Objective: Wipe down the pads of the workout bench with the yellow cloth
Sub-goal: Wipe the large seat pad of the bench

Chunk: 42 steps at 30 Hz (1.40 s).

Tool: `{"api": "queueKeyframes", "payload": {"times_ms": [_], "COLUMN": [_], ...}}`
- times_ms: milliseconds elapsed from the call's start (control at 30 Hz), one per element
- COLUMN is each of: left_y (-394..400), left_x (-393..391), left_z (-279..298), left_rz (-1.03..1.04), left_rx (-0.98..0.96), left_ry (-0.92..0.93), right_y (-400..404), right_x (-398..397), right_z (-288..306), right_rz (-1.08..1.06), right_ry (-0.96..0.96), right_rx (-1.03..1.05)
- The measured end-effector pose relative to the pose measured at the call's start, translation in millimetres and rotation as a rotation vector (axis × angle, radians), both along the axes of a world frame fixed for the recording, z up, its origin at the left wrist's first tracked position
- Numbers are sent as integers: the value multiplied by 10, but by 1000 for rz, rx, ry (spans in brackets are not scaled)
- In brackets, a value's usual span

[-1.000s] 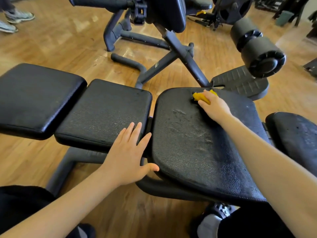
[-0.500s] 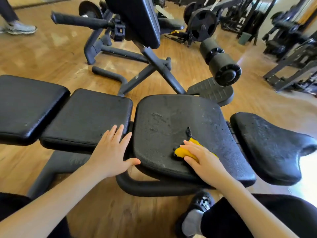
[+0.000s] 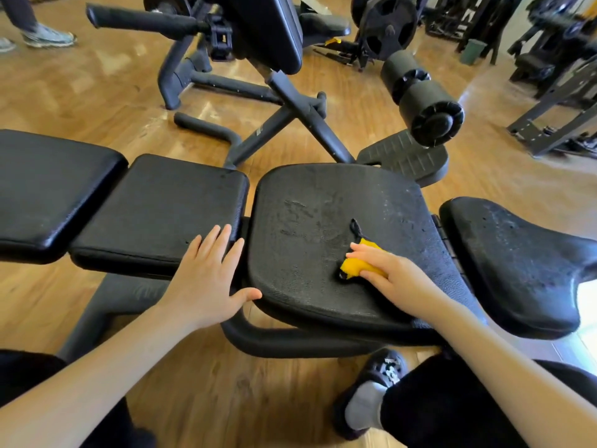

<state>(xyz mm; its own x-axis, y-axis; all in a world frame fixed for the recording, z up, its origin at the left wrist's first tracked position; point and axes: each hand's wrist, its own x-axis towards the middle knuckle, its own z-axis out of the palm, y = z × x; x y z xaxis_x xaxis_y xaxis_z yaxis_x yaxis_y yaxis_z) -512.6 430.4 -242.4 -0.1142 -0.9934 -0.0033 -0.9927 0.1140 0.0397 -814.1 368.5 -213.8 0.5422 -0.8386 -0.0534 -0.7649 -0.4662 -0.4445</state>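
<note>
Right hand [image 3: 399, 279] presses the yellow cloth [image 3: 357, 265] onto the seat pad [image 3: 310, 202], grip curled over it; left hand [image 3: 206, 276] at 9 o'clock rests flat (fingers straight) on the middle pad [image 3: 155, 205].

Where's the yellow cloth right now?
In the head view, the yellow cloth sits under the right hand on the wide seat pad, near its front-right edge.

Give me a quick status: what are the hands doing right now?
Left hand flat on second pad, bracing. Right hand presses yellow cloth on wide pad. Nothing in the way.
</note>
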Motion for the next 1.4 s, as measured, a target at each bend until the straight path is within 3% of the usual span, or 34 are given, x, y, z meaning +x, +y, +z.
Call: {"api": "queueKeyframes", "payload": {"times_ms": [367, 633, 833, 1400], "left_y": [0, 0, -9, 8], "left_x": [29, 63, 63, 14], "left_z": [-121, -190, -160, -87], "left_rz": [-1, -58, -20, -25], "left_rx": [-19, -33, -33, -53], "left_ry": [-78, -83, -89, -36], "right_y": [-1570, -2041, -1635, 484], "right_x": [336, 452, 472, -166], "right_z": [-82, -41, -53, -51], "right_rz": [-208, -400, -392, -177], "right_ry": [-22, -37, -47, 48], "right_rx": [-108, -74, -100, -112]}}
